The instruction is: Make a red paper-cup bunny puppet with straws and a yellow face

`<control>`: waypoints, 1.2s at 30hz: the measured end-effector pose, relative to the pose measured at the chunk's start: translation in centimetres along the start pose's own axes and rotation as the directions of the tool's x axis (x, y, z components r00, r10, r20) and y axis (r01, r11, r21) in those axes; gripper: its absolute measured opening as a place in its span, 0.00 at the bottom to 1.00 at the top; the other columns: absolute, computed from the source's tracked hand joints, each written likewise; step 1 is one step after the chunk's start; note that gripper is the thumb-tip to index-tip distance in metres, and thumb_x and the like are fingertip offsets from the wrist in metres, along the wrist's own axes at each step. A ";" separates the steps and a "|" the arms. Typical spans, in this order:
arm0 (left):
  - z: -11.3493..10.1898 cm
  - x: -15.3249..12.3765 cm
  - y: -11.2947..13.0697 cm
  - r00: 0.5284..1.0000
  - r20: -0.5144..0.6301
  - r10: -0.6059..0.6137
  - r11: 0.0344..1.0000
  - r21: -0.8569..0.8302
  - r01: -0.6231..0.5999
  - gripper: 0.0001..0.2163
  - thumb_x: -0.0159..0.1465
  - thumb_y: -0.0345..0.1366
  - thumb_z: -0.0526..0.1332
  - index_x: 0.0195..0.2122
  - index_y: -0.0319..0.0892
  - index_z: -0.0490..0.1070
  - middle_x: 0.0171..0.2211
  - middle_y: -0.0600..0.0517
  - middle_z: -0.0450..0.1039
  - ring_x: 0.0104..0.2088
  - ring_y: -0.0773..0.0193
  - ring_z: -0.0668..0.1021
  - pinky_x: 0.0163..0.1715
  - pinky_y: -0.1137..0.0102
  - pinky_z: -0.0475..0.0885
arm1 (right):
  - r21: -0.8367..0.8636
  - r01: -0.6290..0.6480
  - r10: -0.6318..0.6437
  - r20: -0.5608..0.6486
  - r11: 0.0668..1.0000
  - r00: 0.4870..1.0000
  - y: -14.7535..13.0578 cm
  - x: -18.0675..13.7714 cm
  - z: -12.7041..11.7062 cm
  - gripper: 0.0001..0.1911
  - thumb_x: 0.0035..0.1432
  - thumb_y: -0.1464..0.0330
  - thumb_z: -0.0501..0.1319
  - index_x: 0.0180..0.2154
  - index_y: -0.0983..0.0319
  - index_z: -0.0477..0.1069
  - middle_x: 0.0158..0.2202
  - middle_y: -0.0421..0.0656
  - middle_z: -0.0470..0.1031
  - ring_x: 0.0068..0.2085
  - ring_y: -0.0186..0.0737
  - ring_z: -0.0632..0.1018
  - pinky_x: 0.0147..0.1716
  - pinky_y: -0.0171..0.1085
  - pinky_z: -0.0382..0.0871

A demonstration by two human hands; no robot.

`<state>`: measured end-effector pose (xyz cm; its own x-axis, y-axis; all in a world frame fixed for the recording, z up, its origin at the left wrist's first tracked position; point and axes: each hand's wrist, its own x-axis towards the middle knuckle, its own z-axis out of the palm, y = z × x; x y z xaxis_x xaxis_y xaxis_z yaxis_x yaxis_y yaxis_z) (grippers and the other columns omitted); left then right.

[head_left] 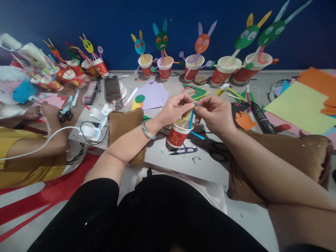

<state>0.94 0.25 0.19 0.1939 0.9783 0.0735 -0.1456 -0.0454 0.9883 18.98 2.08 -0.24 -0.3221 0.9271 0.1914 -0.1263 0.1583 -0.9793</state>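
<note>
The blue strip [191, 119] is at the middle of the table [157, 153], over the mouth of a red and white paper cup [180, 135] that stands upright. Grip: the left hand [175, 110] and the right hand [215, 111] each pinch the strip's upper end between thumb and forefinger, their fingertips meeting there; the exact contact is partly covered by the fingers. Handling, as judged: the strip is light, thin and bendable, easily creased; its material cannot be confirmed. The upper end offers the soundest hold, by light fingertip pinch. The cup is judged light and thin-walled, liable to dent or tip if the strip is pulled hard; below the rim is the better place to steady it, and no hand does so. Direction: the strip's long axis runs steeply, upper end up and slightly right, lower end down at the cup's right inner edge. A second blue length [197, 135] points right and towards the near side from the cup's right; whether the two are one piece cannot be told. A yellow strip [184, 119] leans at the mouth, left of the blue one. Purple snips [183, 151] lie just beside the cup, on its near side, with black scissors [219, 151] to the right.
</note>
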 end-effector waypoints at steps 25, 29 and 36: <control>-1.9 0.3 1.3 0.941 0.295 -0.165 0.986 0.085 0.146 0.20 0.56 0.43 0.87 0.31 0.36 0.81 0.28 0.53 0.79 0.31 0.67 0.80 0.37 0.70 0.74 | -0.126 0.048 -0.061 -0.102 0.991 0.993 -0.1 -0.4 0.1 0.18 0.60 0.62 0.80 0.32 0.54 0.71 0.21 0.36 0.72 0.21 0.36 0.73 0.20 0.38 0.67; -2.0 0.3 1.6 0.928 0.325 -0.184 0.982 0.098 0.161 0.19 0.54 0.42 0.87 0.35 0.35 0.85 0.32 0.49 0.84 0.32 0.65 0.83 0.37 0.69 0.77 | -0.143 0.076 -0.090 -0.099 0.987 0.991 -0.1 -0.5 0.3 0.18 0.61 0.63 0.79 0.32 0.53 0.70 0.20 0.35 0.71 0.19 0.33 0.70 0.18 0.37 0.63; -2.2 0.2 1.4 0.913 0.356 -0.198 0.980 0.078 0.182 0.20 0.56 0.46 0.87 0.35 0.36 0.86 0.33 0.47 0.84 0.32 0.65 0.83 0.36 0.69 0.78 | -0.107 0.051 -0.063 -0.111 0.993 0.992 -0.2 -0.5 0.3 0.20 0.58 0.62 0.82 0.31 0.52 0.70 0.22 0.35 0.71 0.20 0.35 0.69 0.17 0.38 0.63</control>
<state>-1.38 0.82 1.25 0.5514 0.8303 -0.0807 -0.0319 0.1176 0.9925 18.90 1.49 -0.14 -0.2074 0.9473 0.2441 -0.0412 0.2409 -0.9697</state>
